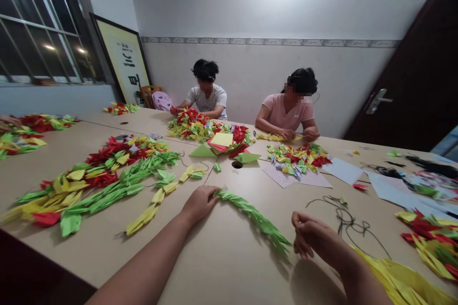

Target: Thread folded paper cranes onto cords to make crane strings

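A strand of folded green paper pieces (255,217) curves across the table between my hands. My left hand (201,204) is closed on its far end, thumb and fingers pressed together. My right hand (317,238) is beside the near end, apart from the paper or barely touching it. Its fingers are curled in a pinch, and whatever may be in them is too small to make out. A tangled dark cord (345,219) lies just beyond my right hand. Left of my left hand rests a yellow and green paper strand (157,200).
Folded-paper strands (107,171) cover the table's left side. Square papers (222,139) lie around the middle near a round table hole (236,165). Two people (206,95) sit opposite, working with paper pieces. Yellow paper (397,279) lies at lower right; a hand (7,121) shows at far left.
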A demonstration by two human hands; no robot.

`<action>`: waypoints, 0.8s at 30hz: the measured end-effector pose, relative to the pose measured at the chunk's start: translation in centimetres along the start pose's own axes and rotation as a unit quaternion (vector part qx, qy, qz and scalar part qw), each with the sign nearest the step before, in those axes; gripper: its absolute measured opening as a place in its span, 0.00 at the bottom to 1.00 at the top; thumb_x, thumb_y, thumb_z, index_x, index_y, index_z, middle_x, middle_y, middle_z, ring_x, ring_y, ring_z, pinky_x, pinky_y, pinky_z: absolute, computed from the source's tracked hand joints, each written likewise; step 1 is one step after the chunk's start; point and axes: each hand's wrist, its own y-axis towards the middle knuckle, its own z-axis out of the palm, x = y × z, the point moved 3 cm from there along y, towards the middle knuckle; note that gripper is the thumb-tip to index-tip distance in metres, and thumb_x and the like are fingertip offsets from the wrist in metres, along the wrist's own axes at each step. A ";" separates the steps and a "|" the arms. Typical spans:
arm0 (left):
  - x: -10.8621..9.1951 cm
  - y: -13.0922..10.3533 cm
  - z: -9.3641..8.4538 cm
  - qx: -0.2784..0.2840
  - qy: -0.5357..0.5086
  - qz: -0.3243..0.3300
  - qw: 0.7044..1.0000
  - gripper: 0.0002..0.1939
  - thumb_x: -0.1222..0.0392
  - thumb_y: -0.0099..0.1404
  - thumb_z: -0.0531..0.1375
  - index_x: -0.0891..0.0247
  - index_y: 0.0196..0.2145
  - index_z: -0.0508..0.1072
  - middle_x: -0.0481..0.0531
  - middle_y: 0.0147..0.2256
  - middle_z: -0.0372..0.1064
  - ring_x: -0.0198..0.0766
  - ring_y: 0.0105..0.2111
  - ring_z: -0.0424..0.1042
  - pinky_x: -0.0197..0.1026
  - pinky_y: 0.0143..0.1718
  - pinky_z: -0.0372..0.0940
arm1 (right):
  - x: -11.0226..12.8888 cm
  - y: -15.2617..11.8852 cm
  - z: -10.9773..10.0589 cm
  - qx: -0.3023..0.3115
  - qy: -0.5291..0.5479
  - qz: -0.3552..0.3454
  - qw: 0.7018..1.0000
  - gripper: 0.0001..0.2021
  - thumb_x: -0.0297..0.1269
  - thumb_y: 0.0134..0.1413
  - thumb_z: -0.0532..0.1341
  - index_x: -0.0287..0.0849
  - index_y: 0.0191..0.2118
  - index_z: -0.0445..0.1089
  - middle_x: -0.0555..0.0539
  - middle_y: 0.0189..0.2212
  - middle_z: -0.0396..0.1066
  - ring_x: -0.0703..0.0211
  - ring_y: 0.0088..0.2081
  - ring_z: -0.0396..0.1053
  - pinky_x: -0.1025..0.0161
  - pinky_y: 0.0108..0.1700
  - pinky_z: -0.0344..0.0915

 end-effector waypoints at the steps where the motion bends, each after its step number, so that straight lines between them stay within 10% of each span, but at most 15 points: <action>1: -0.1 -0.1 0.0 0.008 0.003 0.003 1.000 0.13 0.62 0.57 0.55 0.60 0.41 0.71 0.51 0.39 0.71 0.40 0.40 0.67 0.40 0.44 0.59 | 0.0 -0.2 0.0 0.002 -0.003 0.008 1.000 0.04 0.34 0.50 0.50 0.41 0.27 0.58 0.55 0.09 0.58 0.64 0.14 0.59 0.62 0.27 0.59; 10: -1.0 0.8 1.2 0.008 0.037 0.031 0.999 0.14 0.62 0.59 0.54 0.61 0.43 0.70 0.51 0.40 0.71 0.40 0.41 0.66 0.41 0.45 0.58 | 0.0 0.2 -1.2 -0.181 -0.117 0.031 0.976 0.07 0.40 0.45 0.53 0.42 0.25 0.56 0.59 0.13 0.50 0.69 0.15 0.50 0.69 0.19 0.52; 14: -1.6 2.4 2.4 -0.007 0.054 0.048 0.997 0.13 0.64 0.59 0.53 0.62 0.41 0.71 0.53 0.39 0.71 0.42 0.41 0.66 0.43 0.45 0.58 | -0.2 0.8 -3.6 -0.377 -0.220 -0.001 0.900 0.10 0.45 0.41 0.52 0.44 0.26 0.56 0.59 0.13 0.48 0.67 0.14 0.50 0.68 0.18 0.50; 24: -2.0 3.7 3.2 -0.005 0.031 0.064 0.997 0.12 0.67 0.58 0.53 0.63 0.38 0.71 0.53 0.38 0.71 0.40 0.40 0.67 0.41 0.45 0.59 | 0.3 0.4 -4.8 -0.530 -0.357 -0.140 0.756 0.22 0.53 0.44 0.51 0.40 0.39 0.61 0.43 0.39 0.62 0.52 0.44 0.61 0.57 0.43 0.59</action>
